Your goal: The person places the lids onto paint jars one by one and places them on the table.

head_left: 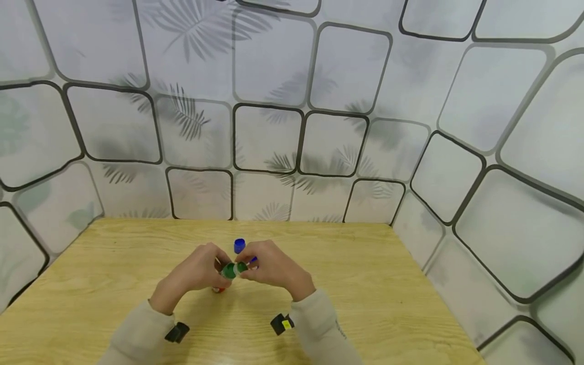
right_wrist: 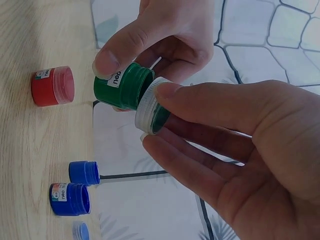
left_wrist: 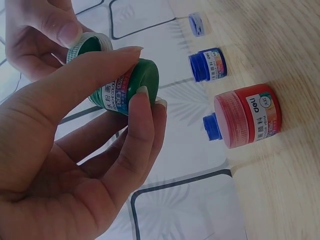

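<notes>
My left hand (head_left: 199,268) grips a small green paint jar (left_wrist: 118,92) between thumb and fingertips, its label partly covered. A translucent ridged lid (right_wrist: 150,107), green inside, is pinched between the thumb and fingers of my right hand (head_left: 276,268). The lid is off the jar and tilted close beside its open mouth. Both hands are above the table. Below them stands a red paint jar (left_wrist: 248,116) with its lid on. An uncapped blue paint jar (right_wrist: 70,199) is near the right hand, and a loose translucent bluish lid (right_wrist: 80,231) lies beside it.
Another small blue container (head_left: 239,246) stands farther back on the wooden table (head_left: 365,284). A patterned wall covering (head_left: 269,137) rises behind the table and along its sides.
</notes>
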Demonstrator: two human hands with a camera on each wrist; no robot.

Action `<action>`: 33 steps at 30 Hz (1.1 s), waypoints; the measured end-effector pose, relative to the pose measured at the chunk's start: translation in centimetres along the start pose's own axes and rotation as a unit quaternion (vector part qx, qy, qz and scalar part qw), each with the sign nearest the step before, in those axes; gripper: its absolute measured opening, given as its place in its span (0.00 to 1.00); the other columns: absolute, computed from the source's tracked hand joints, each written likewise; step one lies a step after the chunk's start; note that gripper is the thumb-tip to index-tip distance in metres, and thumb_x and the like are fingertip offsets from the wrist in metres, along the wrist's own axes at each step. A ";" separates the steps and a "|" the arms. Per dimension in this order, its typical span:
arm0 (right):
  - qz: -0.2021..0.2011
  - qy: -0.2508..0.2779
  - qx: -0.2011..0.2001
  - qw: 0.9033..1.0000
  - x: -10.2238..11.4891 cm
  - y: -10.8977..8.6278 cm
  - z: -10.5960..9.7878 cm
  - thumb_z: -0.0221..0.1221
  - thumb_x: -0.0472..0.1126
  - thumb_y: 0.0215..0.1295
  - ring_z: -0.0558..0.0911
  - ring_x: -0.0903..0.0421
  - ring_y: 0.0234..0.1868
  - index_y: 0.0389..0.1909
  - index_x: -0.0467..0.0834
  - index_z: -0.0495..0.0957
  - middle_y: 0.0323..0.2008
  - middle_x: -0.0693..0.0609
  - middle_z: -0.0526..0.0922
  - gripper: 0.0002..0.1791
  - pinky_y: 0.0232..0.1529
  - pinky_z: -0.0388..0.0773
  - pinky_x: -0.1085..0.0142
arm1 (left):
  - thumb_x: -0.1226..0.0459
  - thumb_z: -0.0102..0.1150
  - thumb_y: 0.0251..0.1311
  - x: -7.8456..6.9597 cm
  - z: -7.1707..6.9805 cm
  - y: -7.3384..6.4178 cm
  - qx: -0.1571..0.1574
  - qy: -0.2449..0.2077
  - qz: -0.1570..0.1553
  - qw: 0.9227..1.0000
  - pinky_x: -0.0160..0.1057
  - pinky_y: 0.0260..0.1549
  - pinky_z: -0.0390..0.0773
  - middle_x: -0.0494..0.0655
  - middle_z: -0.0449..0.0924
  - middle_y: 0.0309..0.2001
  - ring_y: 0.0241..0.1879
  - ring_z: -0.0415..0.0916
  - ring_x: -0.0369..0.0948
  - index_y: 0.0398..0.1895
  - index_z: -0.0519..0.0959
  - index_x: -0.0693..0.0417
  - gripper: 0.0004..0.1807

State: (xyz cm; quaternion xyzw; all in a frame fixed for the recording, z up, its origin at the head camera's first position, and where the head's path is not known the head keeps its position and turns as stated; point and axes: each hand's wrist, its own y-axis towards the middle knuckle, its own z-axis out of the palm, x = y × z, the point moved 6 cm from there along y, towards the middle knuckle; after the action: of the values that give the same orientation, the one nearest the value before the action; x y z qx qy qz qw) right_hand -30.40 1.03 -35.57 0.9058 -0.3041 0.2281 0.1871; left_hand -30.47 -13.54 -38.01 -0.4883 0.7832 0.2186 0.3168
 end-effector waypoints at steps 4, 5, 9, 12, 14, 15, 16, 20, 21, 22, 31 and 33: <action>0.006 -0.001 -0.002 1.000 -0.2 0.0 0.1 0.69 0.33 0.64 0.87 0.57 0.43 0.49 0.38 0.86 0.45 0.46 0.88 0.13 0.46 0.85 0.69 | 0.71 0.77 0.47 0.0 0.2 0.0 -0.003 -0.001 0.005 1.000 0.36 0.27 0.84 0.48 0.89 0.32 0.30 0.83 0.37 0.37 0.89 0.60 0.12; 0.009 0.001 -0.002 1.000 -0.2 -0.1 0.1 0.69 0.33 0.64 0.87 0.57 0.43 0.50 0.38 0.86 0.45 0.46 0.88 0.13 0.46 0.85 0.70 | 0.71 0.77 0.47 -0.1 0.2 0.0 -0.003 0.000 0.007 1.000 0.35 0.27 0.84 0.48 0.89 0.32 0.30 0.83 0.37 0.37 0.89 0.60 0.12; 0.017 0.004 -0.001 1.000 -0.3 -0.2 0.1 0.69 0.33 0.64 0.87 0.58 0.44 0.50 0.38 0.86 0.46 0.46 0.88 0.14 0.45 0.83 0.75 | 0.71 0.78 0.48 -0.1 0.4 0.0 -0.002 -0.006 0.014 1.000 0.35 0.27 0.84 0.48 0.89 0.32 0.30 0.84 0.37 0.38 0.89 0.60 0.12; 0.018 0.004 0.000 1.000 -0.3 -0.2 0.1 0.69 0.33 0.64 0.87 0.57 0.44 0.50 0.38 0.86 0.46 0.46 0.88 0.14 0.45 0.84 0.73 | 0.71 0.78 0.48 0.0 0.5 0.0 -0.001 -0.011 0.013 1.000 0.36 0.28 0.84 0.48 0.89 0.33 0.31 0.84 0.37 0.38 0.89 0.60 0.12; 0.017 0.002 -0.001 1.000 -0.4 -0.3 0.1 0.69 0.33 0.64 0.87 0.57 0.43 0.50 0.38 0.86 0.45 0.46 0.88 0.13 0.46 0.86 0.69 | 0.71 0.78 0.49 -0.1 0.5 0.0 0.000 -0.015 0.010 1.000 0.36 0.28 0.84 0.48 0.89 0.33 0.31 0.85 0.38 0.38 0.89 0.60 0.12; 0.015 0.001 -0.002 1.000 -0.3 -0.3 0.1 0.69 0.33 0.64 0.87 0.58 0.43 0.49 0.38 0.86 0.45 0.46 0.88 0.13 0.46 0.86 0.67 | 0.71 0.78 0.48 -0.1 0.5 -0.1 0.000 -0.016 0.008 1.000 0.36 0.29 0.84 0.48 0.89 0.33 0.31 0.85 0.38 0.38 0.89 0.60 0.12; 0.013 0.000 -0.003 1.000 -0.3 -0.3 0.1 0.69 0.33 0.64 0.87 0.57 0.43 0.49 0.38 0.86 0.45 0.46 0.88 0.13 0.46 0.86 0.67 | 0.71 0.78 0.48 -0.1 0.6 -0.1 0.000 -0.016 0.007 1.000 0.36 0.29 0.84 0.48 0.89 0.33 0.32 0.85 0.38 0.38 0.89 0.60 0.12; 0.007 -0.002 -0.006 1.000 -0.2 -0.3 0.2 0.69 0.33 0.64 0.86 0.58 0.42 0.48 0.38 0.87 0.44 0.46 0.88 0.12 0.45 0.85 0.71 | 0.71 0.78 0.48 -0.1 0.6 -0.2 0.001 -0.021 0.007 1.000 0.36 0.29 0.84 0.47 0.89 0.33 0.31 0.85 0.37 0.38 0.89 0.60 0.12; 0.007 -0.001 -0.006 1.000 -0.2 -0.3 0.2 0.69 0.33 0.64 0.86 0.58 0.42 0.48 0.38 0.86 0.44 0.46 0.87 0.12 0.45 0.84 0.72 | 0.71 0.78 0.48 -0.1 0.6 -0.2 0.001 -0.022 0.009 1.000 0.36 0.29 0.84 0.47 0.89 0.33 0.31 0.85 0.37 0.38 0.89 0.60 0.12; 0.007 -0.001 -0.006 1.000 -0.2 -0.3 0.2 0.69 0.33 0.64 0.87 0.58 0.42 0.48 0.38 0.86 0.45 0.46 0.87 0.12 0.44 0.84 0.74 | 0.71 0.78 0.48 -0.2 0.6 -0.2 0.002 -0.022 0.011 1.000 0.36 0.28 0.84 0.47 0.89 0.33 0.31 0.85 0.37 0.39 0.89 0.60 0.12; -0.007 -0.014 -0.011 1.000 0.0 -0.2 0.1 0.70 0.34 0.64 0.86 0.60 0.42 0.48 0.39 0.87 0.44 0.48 0.88 0.12 0.43 0.80 0.80 | 0.70 0.78 0.49 -0.4 0.4 -0.1 0.000 -0.012 0.025 1.000 0.35 0.29 0.84 0.47 0.90 0.33 0.31 0.85 0.37 0.40 0.89 0.60 0.13; -0.009 -0.017 -0.011 1.000 0.1 -0.1 0.1 0.70 0.34 0.64 0.86 0.61 0.42 0.48 0.40 0.87 0.44 0.48 0.88 0.12 0.43 0.80 0.80 | 0.70 0.78 0.49 -0.5 0.3 -0.1 -0.001 -0.012 0.025 1.000 0.35 0.29 0.84 0.48 0.90 0.33 0.32 0.85 0.37 0.40 0.89 0.60 0.13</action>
State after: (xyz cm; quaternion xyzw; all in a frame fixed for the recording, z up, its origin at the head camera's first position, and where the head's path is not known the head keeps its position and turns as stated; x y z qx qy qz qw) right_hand -30.25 0.99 -35.65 0.9102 -0.3016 0.2072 0.1939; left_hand -30.13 -13.06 -37.91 -0.4666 0.7910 0.2331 0.3199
